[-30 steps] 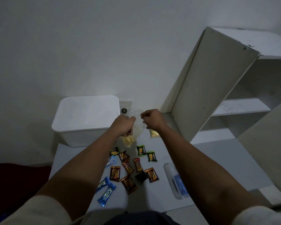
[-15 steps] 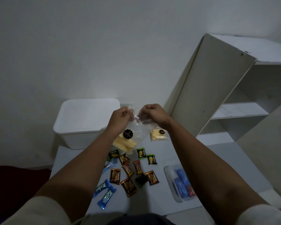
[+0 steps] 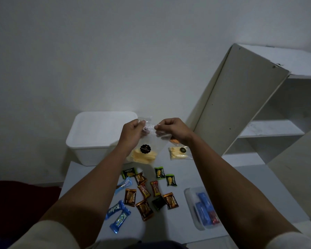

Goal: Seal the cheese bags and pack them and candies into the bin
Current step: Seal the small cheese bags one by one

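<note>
A clear cheese bag (image 3: 145, 152) with yellow cheese sticks and a black round sticker hangs in the air above the table. My left hand (image 3: 132, 131) and my right hand (image 3: 171, 129) both pinch its top edge, close together. A second cheese bag (image 3: 179, 152) lies flat on the table just to the right. Several wrapped candies (image 3: 147, 192) in brown, green, red and black lie scattered below the bags, with blue ones (image 3: 119, 215) at the lower left. The white bin (image 3: 90, 150) stands at the back left, with a white top surface showing.
A white shelf unit (image 3: 258, 112) stands at the right, touching the table's back corner. A clear tray (image 3: 192, 211) holding blue and red packets sits at the table's right front. The white wall is right behind the bin.
Both hands have lifted the cheese bag off the table and hold it up by its top edge. The second bag beside it has come into view.
</note>
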